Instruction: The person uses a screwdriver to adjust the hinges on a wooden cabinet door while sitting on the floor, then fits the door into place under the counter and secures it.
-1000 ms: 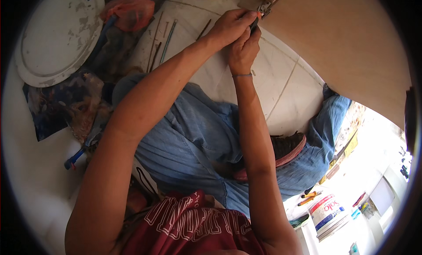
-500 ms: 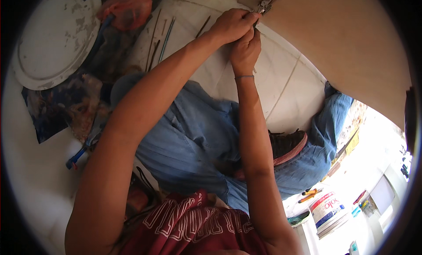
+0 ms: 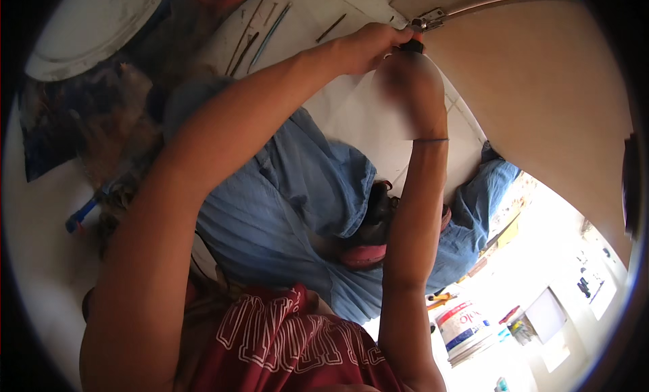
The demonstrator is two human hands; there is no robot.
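At the far edge of the floor, a metal hinge (image 3: 428,20) is attached to a brown door panel (image 3: 534,74). My right hand (image 3: 420,98), partly smeared, is closed around a tool with a black and orange-red end (image 3: 412,45) that points at the hinge. Its full shape is hidden by the hand. My left hand (image 3: 373,48) is beside the hinge, thumb and fingers pinched together close to the tool's end. What those fingers hold, if anything, cannot be made out.
Several thin rods (image 3: 269,37) lie on the pale tiles left of my hands. A round white lid (image 3: 94,27) is at the far left above dark sheeting (image 3: 61,121). My jeans-covered legs (image 3: 270,196) fill the middle. A white bucket (image 3: 464,328) stands lower right.
My hands, earlier pressed together at the hinge, are now slightly apart. The right has drawn nearer and rightward, and the black and orange-red tool now shows. The whole view has shifted.
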